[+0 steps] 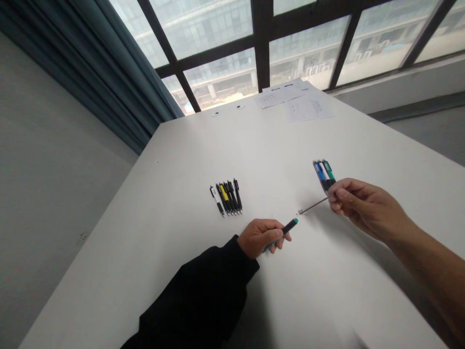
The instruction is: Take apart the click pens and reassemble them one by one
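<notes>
My left hand (262, 237) is closed around a green-and-black pen barrel (289, 226), its open front end pointing up and to the right. Between the thumb and fingers of my right hand (358, 206) is a thin dark pen refill (314, 205), its far end slanting down toward the barrel but apart from it. Tiny parts (300, 212), too small to make out, lie on the table by the refill's end. Just beyond my right hand are a blue pen (319, 172), a white pen (324, 171) and a green pen (329, 169), side by side and partly hidden by my fingers.
Several pens, one with a yellow barrel (224, 193) and one white (217, 198), lie in a row left of centre on the white table (189, 155). Printed papers (308, 106) rest at its far edge under the window. A blue curtain (109, 58) hangs at left.
</notes>
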A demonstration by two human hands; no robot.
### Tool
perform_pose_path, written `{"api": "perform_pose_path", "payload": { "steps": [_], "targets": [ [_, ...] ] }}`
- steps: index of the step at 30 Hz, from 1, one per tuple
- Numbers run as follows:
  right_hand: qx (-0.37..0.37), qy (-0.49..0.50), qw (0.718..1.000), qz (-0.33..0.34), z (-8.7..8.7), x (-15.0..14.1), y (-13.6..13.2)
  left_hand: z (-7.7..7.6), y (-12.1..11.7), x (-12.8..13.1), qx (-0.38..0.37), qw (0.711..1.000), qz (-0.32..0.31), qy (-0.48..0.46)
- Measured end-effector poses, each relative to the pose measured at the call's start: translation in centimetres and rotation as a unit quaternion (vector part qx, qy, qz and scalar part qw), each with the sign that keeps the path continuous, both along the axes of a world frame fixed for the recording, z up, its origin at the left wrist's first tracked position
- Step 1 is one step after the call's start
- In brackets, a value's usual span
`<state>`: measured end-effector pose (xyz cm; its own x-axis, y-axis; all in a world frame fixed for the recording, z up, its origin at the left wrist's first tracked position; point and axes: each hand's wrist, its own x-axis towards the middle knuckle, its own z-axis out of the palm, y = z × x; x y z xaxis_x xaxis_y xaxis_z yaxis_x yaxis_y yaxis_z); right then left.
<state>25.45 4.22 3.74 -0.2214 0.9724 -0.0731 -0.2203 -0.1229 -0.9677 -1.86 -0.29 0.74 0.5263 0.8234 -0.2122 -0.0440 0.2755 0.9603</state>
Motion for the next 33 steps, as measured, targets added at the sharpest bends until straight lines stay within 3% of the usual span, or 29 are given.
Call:
{"api": "perform_pose_path", "payload": {
  "steps": [6, 15, 21, 26, 33],
  "targets": [
    [-0.013, 0.007, 0.999, -0.039, 0.1, -0.1, 0.1, 0.2, -0.1, 0.0, 0.010, 1.000, -0.004, 0.015],
    [0.032, -0.049, 0.998, -0.023, -0.2, 0.0, 0.1, -0.1, -0.2, 0.0, 0.031, 0.999, -0.022, 0.039],
    [0.098, -0.182, 0.977, 0.044, -0.2, -0.5, -0.7, -0.3, -0.3, 0.5, 0.030, 0.996, 0.002, 0.080],
    [0.103, -0.207, 0.964, 0.134, -0.5, -2.3, -1.9, -0.5, -0.3, 0.8, 0.034, 0.996, -0.009, 0.077],
    [0.126, -0.244, 0.952, 0.135, -0.5, -2.6, -2.2, -0.5, -0.3, 1.0, 0.029, 0.996, 0.001, 0.085]
  ]
}}
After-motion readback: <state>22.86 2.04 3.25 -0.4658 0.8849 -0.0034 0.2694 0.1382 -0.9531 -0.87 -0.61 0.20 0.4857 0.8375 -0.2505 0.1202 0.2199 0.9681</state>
